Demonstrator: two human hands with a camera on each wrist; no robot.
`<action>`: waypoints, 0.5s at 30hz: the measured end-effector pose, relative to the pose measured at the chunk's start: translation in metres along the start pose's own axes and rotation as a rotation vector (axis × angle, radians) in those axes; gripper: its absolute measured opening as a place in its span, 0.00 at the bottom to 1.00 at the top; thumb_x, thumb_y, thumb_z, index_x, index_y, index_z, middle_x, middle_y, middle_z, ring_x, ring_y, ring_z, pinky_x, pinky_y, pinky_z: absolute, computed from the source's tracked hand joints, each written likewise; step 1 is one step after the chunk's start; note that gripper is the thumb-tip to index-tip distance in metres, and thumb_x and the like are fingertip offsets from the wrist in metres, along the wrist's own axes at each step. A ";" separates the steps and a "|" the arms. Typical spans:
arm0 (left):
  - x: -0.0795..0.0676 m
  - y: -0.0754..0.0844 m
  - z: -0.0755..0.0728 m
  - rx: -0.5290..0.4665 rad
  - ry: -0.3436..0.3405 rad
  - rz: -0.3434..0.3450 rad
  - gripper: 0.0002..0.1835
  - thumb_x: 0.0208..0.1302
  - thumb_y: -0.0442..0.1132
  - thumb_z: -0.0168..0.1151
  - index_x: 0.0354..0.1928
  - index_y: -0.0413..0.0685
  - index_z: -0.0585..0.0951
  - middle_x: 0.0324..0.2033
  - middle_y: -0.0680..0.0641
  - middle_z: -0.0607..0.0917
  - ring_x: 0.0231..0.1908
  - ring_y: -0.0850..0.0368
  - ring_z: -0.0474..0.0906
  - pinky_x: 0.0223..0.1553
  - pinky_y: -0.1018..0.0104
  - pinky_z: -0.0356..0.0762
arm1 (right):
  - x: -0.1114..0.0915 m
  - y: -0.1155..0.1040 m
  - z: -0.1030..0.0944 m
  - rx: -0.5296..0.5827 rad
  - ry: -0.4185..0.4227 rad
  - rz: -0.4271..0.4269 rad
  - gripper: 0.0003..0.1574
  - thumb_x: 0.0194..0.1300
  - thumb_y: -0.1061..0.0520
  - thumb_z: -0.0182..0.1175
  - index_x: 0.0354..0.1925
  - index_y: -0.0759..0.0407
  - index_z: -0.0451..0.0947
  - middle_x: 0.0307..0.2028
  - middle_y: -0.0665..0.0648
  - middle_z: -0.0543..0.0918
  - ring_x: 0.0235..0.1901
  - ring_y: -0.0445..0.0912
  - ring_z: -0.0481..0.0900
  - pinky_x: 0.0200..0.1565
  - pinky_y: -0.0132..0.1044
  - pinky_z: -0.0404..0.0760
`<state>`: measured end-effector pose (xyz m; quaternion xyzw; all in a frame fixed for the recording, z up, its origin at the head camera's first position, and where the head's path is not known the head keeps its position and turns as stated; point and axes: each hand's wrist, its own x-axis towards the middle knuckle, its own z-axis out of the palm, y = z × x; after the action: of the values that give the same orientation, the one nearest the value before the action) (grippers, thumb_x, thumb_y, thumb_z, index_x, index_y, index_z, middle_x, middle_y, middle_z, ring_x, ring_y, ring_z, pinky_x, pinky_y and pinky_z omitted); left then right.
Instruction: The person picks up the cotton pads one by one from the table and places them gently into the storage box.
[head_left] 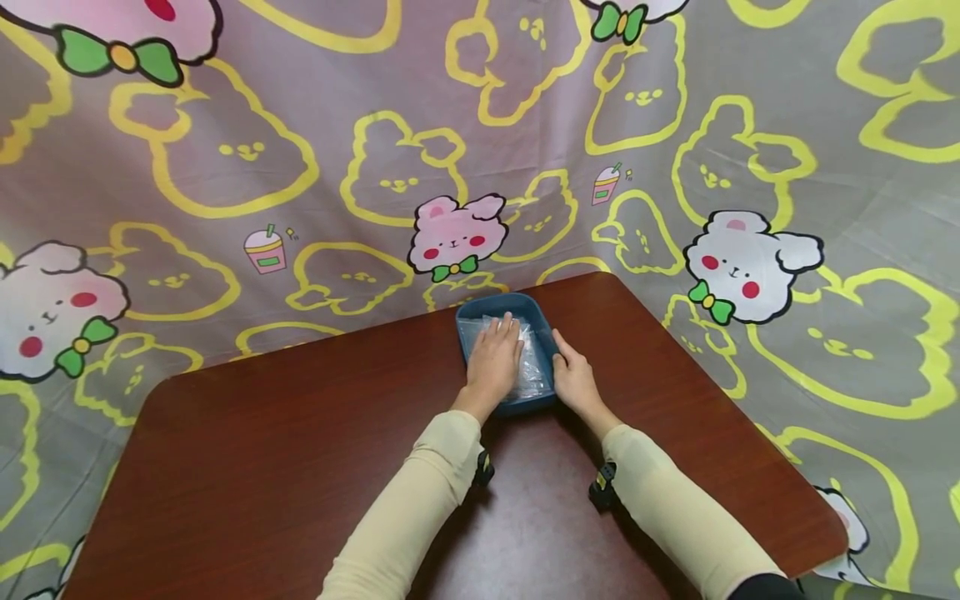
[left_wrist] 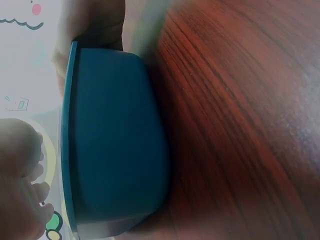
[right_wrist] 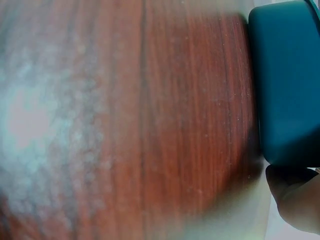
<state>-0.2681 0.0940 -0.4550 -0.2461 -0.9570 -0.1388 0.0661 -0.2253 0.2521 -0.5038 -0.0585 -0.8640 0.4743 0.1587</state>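
Observation:
A blue plastic tray (head_left: pixel 498 303) with raised walls stands on the brown table, with a clear plastic bag (head_left: pixel 531 367) lying inside. My left hand (head_left: pixel 495 362) rests on top of the bag, fingers laid out straight toward the far wall. On the right side of the tray, my right hand (head_left: pixel 576 379) holds the wall at its rim. The tray's outer wall (left_wrist: pixel 117 135) fills the middle of the left wrist view, with my left hand beside it. In the right wrist view, part of my right hand (right_wrist: pixel 300 200) touches the tray's outside.
The brown wooden table (head_left: pixel 300 450) has rounded corners and stretches wide to the left of the tray. Behind and to the right hangs a curtain (head_left: pixel 300 125) with cartoon animals. A small black device (head_left: pixel 602 487) is worn at my right wrist.

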 end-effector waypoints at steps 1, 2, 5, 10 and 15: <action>-0.001 -0.001 0.000 -0.002 -0.003 -0.004 0.26 0.81 0.47 0.46 0.74 0.46 0.68 0.75 0.46 0.63 0.74 0.46 0.57 0.73 0.48 0.55 | 0.000 0.000 0.000 0.002 0.000 0.001 0.33 0.74 0.64 0.49 0.74 0.54 0.65 0.65 0.69 0.72 0.50 0.62 0.78 0.57 0.60 0.74; -0.002 -0.003 -0.001 -0.008 -0.004 -0.008 0.26 0.80 0.47 0.46 0.74 0.46 0.67 0.75 0.46 0.62 0.74 0.46 0.57 0.73 0.48 0.55 | 0.000 0.000 0.000 0.003 0.000 0.003 0.33 0.74 0.64 0.49 0.74 0.54 0.65 0.65 0.69 0.72 0.50 0.62 0.78 0.58 0.60 0.74; -0.006 -0.009 -0.001 -0.019 -0.003 -0.018 0.26 0.80 0.48 0.46 0.74 0.46 0.67 0.75 0.46 0.62 0.75 0.46 0.56 0.74 0.48 0.54 | 0.000 -0.001 0.000 0.006 -0.006 0.009 0.33 0.74 0.64 0.49 0.74 0.53 0.65 0.66 0.68 0.72 0.50 0.61 0.77 0.59 0.59 0.73; -0.015 -0.024 -0.005 -0.056 0.010 -0.033 0.27 0.80 0.48 0.46 0.75 0.45 0.66 0.76 0.44 0.62 0.75 0.45 0.55 0.74 0.46 0.51 | -0.001 -0.002 -0.001 0.015 -0.011 0.010 0.33 0.74 0.65 0.48 0.75 0.54 0.65 0.66 0.68 0.71 0.45 0.61 0.76 0.56 0.56 0.73; -0.025 -0.041 -0.014 -0.098 0.015 -0.071 0.29 0.79 0.50 0.48 0.75 0.45 0.66 0.76 0.45 0.59 0.76 0.47 0.51 0.75 0.48 0.47 | -0.001 -0.001 -0.004 -0.006 -0.024 0.007 0.33 0.75 0.64 0.48 0.75 0.54 0.63 0.67 0.67 0.70 0.44 0.60 0.76 0.55 0.55 0.74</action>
<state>-0.2656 0.0441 -0.4565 -0.2138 -0.9567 -0.1894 0.0561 -0.2227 0.2546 -0.5010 -0.0564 -0.8669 0.4731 0.1464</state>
